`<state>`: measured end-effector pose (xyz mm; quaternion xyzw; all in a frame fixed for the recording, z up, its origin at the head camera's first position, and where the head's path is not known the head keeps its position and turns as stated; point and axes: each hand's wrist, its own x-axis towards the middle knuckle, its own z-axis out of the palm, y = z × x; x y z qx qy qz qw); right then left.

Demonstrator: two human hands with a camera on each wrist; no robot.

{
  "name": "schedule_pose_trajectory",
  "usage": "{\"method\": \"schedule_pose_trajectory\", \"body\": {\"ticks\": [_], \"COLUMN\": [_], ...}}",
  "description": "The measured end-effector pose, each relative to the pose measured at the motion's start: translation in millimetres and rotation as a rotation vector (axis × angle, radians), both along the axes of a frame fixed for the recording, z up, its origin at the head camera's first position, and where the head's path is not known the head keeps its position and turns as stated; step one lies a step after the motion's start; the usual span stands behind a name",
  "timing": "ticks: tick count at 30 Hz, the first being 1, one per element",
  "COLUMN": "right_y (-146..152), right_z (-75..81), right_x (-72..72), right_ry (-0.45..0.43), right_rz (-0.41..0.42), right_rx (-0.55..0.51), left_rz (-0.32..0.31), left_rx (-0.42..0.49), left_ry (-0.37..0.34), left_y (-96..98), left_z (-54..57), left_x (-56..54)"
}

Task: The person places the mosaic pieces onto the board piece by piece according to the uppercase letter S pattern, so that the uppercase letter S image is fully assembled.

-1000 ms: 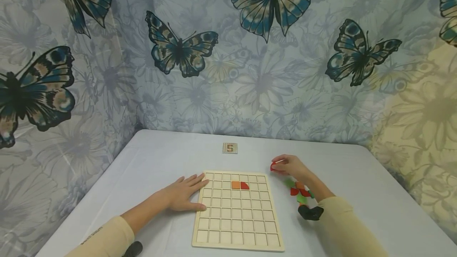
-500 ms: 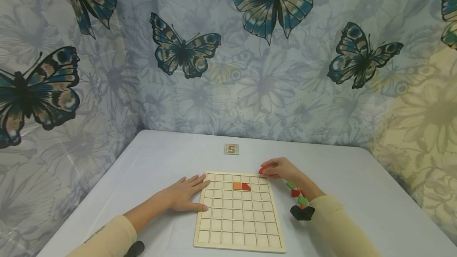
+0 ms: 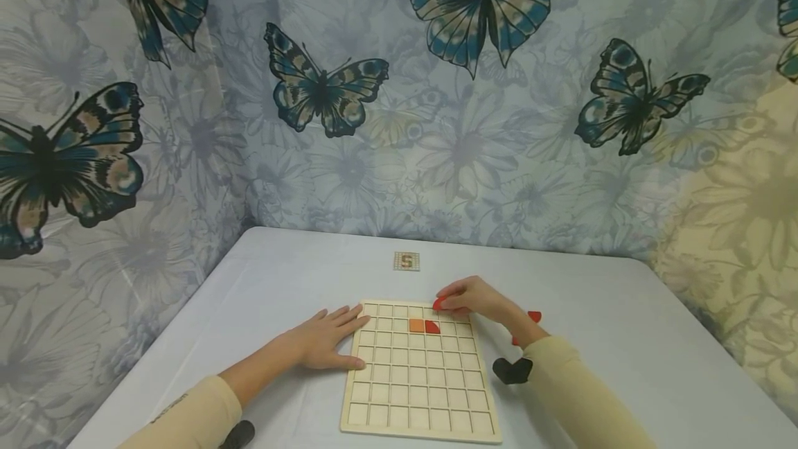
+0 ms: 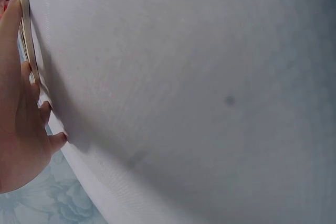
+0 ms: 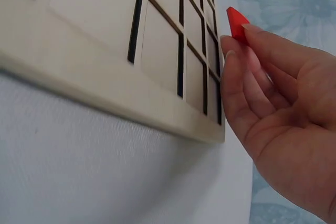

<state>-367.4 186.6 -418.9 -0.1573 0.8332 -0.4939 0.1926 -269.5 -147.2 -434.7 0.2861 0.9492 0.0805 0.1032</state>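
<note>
A wooden grid board (image 3: 419, 393) lies on the white table. In its second row from the far edge sit an orange square tile (image 3: 416, 326) and, beside it on the right, a red tile with one rounded corner (image 3: 433, 327). My left hand (image 3: 327, 341) rests at the board's left edge, fingers spread and straight, thumb and fingertips touching the rim. Above the board's far rows, my right hand (image 3: 476, 298) pinches a red tile (image 5: 237, 23) between thumb and fingers. The right wrist view shows that tile held just off the grid.
Loose red tiles (image 3: 534, 315) lie right of the board, partly hidden by the right forearm. A small card marked like an S or 5 (image 3: 406, 261) lies beyond the board. A patterned butterfly curtain (image 3: 349, 179) stands behind the table.
My right hand has moved left with the red tile, from beside the board's far right corner to above its far rows. The left hand has stayed on the board's edge.
</note>
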Motion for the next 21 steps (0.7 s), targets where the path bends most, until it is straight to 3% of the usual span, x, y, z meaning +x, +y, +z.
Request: {"method": "schedule_pose_trajectory", "body": {"ticks": [6, 21], "right_y": [-14.7, -49.6], "right_z": [2.0, 9.2], "right_x": [1.5, 0.2], "right_ry": [-0.007, 0.009], "right_rz": [0.065, 0.178], "right_rx": [-0.018, -0.003], "left_rz": [-0.001, 0.011], "left_rx": [-0.025, -0.005], "left_ry": [0.006, 0.006], "left_y": [-1.6, -0.4], "left_z": [-5.0, 2.4], "left_x": [-1.2, 1.5]}}
